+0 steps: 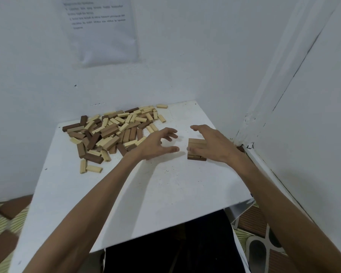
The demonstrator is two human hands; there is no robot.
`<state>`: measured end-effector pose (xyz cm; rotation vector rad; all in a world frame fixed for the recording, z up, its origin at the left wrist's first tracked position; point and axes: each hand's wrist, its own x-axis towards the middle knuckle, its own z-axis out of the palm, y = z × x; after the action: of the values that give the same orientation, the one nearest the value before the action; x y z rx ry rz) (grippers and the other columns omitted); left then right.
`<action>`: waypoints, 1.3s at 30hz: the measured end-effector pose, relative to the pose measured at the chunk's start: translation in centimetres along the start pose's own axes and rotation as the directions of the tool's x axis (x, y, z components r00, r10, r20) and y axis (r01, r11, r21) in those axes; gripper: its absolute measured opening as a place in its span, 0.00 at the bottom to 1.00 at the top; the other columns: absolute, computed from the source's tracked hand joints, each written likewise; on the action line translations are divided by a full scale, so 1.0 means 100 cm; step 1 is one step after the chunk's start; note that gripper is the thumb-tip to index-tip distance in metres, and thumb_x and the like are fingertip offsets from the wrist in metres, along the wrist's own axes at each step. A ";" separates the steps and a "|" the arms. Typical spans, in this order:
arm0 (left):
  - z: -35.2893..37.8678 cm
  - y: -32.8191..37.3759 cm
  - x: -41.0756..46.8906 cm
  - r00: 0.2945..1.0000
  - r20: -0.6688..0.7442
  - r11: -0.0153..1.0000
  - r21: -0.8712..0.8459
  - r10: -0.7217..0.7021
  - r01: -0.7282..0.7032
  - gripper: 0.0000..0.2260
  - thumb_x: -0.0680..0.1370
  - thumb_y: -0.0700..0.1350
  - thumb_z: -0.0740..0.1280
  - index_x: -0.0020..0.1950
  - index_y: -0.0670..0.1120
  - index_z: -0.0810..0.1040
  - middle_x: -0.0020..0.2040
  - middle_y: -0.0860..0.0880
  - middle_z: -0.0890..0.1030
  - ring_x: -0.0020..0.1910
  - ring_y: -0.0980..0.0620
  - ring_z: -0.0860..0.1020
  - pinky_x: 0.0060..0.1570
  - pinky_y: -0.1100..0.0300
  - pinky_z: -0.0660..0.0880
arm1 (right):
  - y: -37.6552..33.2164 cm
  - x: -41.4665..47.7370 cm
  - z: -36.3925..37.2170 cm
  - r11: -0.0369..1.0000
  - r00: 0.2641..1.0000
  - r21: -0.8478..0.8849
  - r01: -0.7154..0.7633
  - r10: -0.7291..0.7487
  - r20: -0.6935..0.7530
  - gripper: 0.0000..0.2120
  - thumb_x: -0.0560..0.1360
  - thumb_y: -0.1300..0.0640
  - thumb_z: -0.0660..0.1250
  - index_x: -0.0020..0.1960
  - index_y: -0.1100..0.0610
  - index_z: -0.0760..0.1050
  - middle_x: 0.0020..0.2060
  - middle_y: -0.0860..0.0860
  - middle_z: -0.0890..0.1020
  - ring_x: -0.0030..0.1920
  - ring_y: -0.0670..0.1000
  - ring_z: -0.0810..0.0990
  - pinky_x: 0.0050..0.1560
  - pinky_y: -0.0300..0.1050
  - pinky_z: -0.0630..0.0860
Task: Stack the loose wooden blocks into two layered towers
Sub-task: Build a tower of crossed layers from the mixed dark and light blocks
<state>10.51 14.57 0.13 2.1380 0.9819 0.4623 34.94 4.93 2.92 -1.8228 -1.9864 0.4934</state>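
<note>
A heap of loose wooden blocks [114, 133], pale and dark brown, covers the far left of the white table [156, 194]. A short layered tower [195, 149] of a few layers stands at the right. My right hand [213, 143] hovers over the tower with spread fingers, the thumb near its left face; it hides the tower's right side. My left hand [158, 143] hangs just left of the tower, fingers loosely spread, holding nothing.
White walls close in behind and on the right, meeting in a corner beside the tower. A printed sheet [100, 30] hangs on the back wall. Two pale blocks [91, 168] lie apart at the heap's near edge. Patterned floor shows below the table.
</note>
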 end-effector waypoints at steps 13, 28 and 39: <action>-0.078 -0.022 -0.090 0.980 -0.173 0.975 0.182 -0.098 0.129 0.12 0.78 0.54 0.73 0.59 0.53 0.80 0.54 0.59 0.80 0.57 0.54 0.79 0.55 0.57 0.75 | -0.095 0.030 0.039 0.973 0.968 -0.018 0.229 -0.226 0.109 0.22 0.78 0.40 0.70 0.69 0.48 0.75 0.70 0.43 0.76 0.69 0.49 0.73 0.65 0.48 0.72; -0.106 -0.068 -0.089 0.908 -0.322 0.850 0.365 -0.269 0.381 0.16 0.78 0.42 0.69 0.66 0.46 0.77 0.63 0.49 0.80 0.61 0.45 0.78 0.51 0.53 0.76 | -0.133 0.120 0.086 0.945 0.926 -0.118 0.305 -0.266 0.267 0.13 0.82 0.56 0.63 0.62 0.57 0.80 0.56 0.53 0.83 0.58 0.54 0.79 0.56 0.54 0.78; -0.092 -0.113 -0.068 0.862 -0.486 0.912 0.274 -0.142 0.305 0.15 0.81 0.44 0.70 0.67 0.46 0.78 0.55 0.53 0.81 0.50 0.53 0.77 0.51 0.57 0.76 | -0.124 0.153 0.112 0.920 0.928 -0.210 0.329 -0.275 0.252 0.32 0.73 0.77 0.59 0.72 0.56 0.74 0.64 0.54 0.80 0.62 0.56 0.78 0.57 0.56 0.79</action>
<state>-4.90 18.69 -2.21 2.2183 1.6718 0.7440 17.53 19.15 0.46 -1.6031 -2.5296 0.3721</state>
